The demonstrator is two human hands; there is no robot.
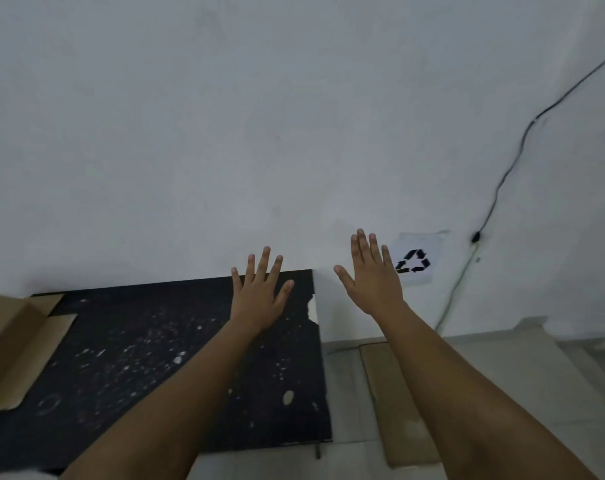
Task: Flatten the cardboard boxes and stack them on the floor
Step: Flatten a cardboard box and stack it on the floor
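Flattened cardboard (396, 403) lies lengthwise away, toward wall (294, 116).

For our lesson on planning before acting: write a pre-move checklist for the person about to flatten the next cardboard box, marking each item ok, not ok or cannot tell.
1. Left hand free, fingers spread: ok.
2. Right hand free, fingers spread: ok.
3. Cardboard box on the black table already flat: cannot tell.
4. Flattened cardboard lying on the floor as a stack base: ok.
5. Recycling sign on the wall marks the spot: ok.
6. Cable clear of the stack: ok.
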